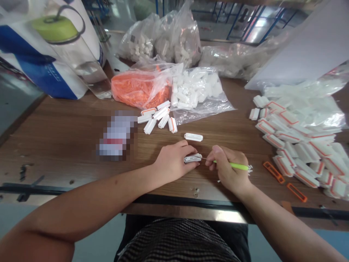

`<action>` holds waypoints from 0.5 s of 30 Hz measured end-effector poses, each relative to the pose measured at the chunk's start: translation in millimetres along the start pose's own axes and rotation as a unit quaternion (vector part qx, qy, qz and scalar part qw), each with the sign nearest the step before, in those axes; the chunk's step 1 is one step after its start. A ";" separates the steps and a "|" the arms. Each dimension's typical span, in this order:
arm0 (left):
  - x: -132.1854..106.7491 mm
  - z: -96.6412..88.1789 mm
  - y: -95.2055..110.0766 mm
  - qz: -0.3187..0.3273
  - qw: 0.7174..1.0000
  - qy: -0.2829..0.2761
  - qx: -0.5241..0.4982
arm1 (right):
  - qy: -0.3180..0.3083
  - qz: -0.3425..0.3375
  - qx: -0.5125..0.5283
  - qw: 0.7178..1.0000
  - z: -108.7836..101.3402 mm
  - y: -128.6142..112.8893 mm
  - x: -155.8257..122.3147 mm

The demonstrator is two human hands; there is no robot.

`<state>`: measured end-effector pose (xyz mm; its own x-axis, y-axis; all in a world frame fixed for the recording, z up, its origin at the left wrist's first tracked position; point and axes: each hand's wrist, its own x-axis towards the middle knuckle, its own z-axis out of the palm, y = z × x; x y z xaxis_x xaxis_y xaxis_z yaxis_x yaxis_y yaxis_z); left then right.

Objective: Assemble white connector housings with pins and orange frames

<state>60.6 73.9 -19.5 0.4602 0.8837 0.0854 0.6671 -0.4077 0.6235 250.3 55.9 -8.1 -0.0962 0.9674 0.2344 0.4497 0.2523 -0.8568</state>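
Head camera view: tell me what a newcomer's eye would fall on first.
The big heap of white plastic parts with orange trim dominates the right of the wooden table. At the centre, the left hand grips one small white part while the right hand holds a green-handled pick to it. Farther back, a clear bag of orange pieces sits beside a clear bag of white pieces.

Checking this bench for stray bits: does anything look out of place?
Two orange plastic frames lie loose on the wooden workbench beside the heap of white orange-trimmed plastic parts. They look odd because they are empty, without the white body the others have.
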 end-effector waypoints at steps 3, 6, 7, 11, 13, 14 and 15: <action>-0.1 -0.8 -0.2 0.003 1.000 -0.001 0.001 | 0.006 0.005 0.008 1.000 -1.3 -2.3 1.1; -0.2 -1.7 -1.0 0.010 1.000 -0.004 -0.002 | 0.078 0.025 0.049 0.995 -7.1 -6.2 6.3; -0.2 -1.8 -1.3 0.012 1.000 -0.004 -0.003 | 0.110 0.036 0.063 0.991 -11.0 -8.0 9.5; 0.6 -1.6 -1.7 0.015 1.000 -0.007 0.006 | 0.179 0.098 0.057 0.977 -38.6 -16.0 26.7; 1.0 -1.8 -1.0 0.021 1.000 -0.011 0.014 | 0.151 0.129 -0.003 0.980 -57.7 -17.1 34.6; 1.1 -2.1 -0.5 0.026 0.999 -0.013 0.019 | 0.129 0.137 -0.042 0.981 -67.3 -15.6 37.6; 1.1 -2.6 0.1 0.031 0.999 -0.013 0.024 | 0.108 0.134 -0.081 0.982 -76.3 -12.4 40.2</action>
<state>59.7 75.4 -17.3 0.5167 0.8501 0.1014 0.6638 -0.4726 0.5796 308.6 89.8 47.0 0.2266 0.9668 0.1179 0.5702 -0.0335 -0.8208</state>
